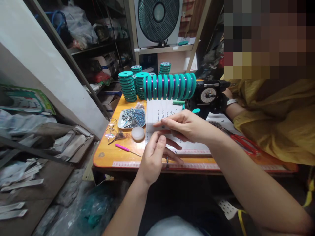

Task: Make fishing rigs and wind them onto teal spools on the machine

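With your right hand (pixel 188 127) just beyond your curled left hand (pixel 153 155), and whether either hand's fingers grip anything too unclear to tell, a low sweep could scatter the small dark hooks (pixel 168 114) lying on the white board (pixel 152 109) just past your right fingers.

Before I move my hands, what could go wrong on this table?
Your left hand is close to the pink-handled tool, whose thin shaft points toward it; a sideways move might knock or prick.

Your right hand is near the small dark pieces on the white board, so a sweep could scatter them.

The shallow tray is heaped with small metal parts; a bump could spill some.
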A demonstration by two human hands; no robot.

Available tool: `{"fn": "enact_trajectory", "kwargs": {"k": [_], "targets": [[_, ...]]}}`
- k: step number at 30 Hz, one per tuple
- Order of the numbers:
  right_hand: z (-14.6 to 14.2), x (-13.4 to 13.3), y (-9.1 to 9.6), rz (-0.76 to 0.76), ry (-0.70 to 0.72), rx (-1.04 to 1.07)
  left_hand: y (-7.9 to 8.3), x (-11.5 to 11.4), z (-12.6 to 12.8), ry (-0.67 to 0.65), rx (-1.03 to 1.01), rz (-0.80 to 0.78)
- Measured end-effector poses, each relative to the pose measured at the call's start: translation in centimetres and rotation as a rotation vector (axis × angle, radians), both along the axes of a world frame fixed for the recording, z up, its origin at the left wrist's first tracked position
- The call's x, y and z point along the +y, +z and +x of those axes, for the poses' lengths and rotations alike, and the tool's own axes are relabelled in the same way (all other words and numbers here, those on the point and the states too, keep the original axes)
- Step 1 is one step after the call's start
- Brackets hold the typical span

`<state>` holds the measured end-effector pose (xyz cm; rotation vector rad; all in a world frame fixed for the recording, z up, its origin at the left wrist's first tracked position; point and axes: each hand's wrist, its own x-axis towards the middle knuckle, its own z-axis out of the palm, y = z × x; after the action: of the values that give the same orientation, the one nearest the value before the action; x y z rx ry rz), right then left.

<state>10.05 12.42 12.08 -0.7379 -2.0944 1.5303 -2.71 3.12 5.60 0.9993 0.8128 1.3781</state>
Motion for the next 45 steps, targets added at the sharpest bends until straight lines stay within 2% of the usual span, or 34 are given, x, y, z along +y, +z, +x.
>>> {"fn": "enact_trajectory", "kwargs": {"k": [2, 4, 9, 11, 13, 16, 19, 25, 30, 32, 40, 45], "targets": [[0.1, 0.0, 0.0, -0.008, 0.01, 0.011, 0.4, 0.5, 0.1, 0.015, 0.01, 0.0], [0.3, 0.2, -0.2, -0.109, 0.034, 0.057, 0.5, 0.8, 0.1, 0.014, 0.015, -0.019], [0.0, 0.5, -1.3, -0.658, 0.152, 0.337, 0.2, 0.8, 0.0, 0.018, -0.095, -0.038], [-0.6, 0.4, -1.6, -0.799, 0.118, 0.408, 0.1, 0.4, 0.1, 0.01, -0.179, -0.068], [-1.2, 0.2, -1.7, -0.877, 0.034, 0.43, -0.1, -0.2, 0.2, -0.017, -0.254, -0.1], [-2.0, -0.2, -1.7, -0.902, -0.073, 0.411, -0.3, -1.1, 0.1, -0.042, -0.332, -0.131], [-2.2, -0.3, -1.6, -0.891, -0.11, 0.392, -0.6, -2.0, 0.2, -0.041, -0.366, -0.166], [-2.0, -0.2, -1.9, -0.873, -0.107, 0.406, -1.4, -3.1, 0.6, -0.064, -0.409, -0.258], [-1.7, 0.0, -2.1, -0.848, -0.106, 0.436, -1.1, -3.3, 0.9, 0.034, -0.438, -0.333], [-1.6, 0.1, -2.1, -0.848, -0.116, 0.446, -0.9, -3.4, 0.9, 0.035, -0.46, -0.355], [-1.6, -0.2, -1.9, -0.857, -0.171, 0.449, -1.3, -3.6, 0.9, 0.009, -0.492, -0.329], [-1.7, -0.1, -2.1, -0.848, -0.134, 0.459, -1.6, -3.8, 1.0, -0.021, -0.51, -0.303]]}}
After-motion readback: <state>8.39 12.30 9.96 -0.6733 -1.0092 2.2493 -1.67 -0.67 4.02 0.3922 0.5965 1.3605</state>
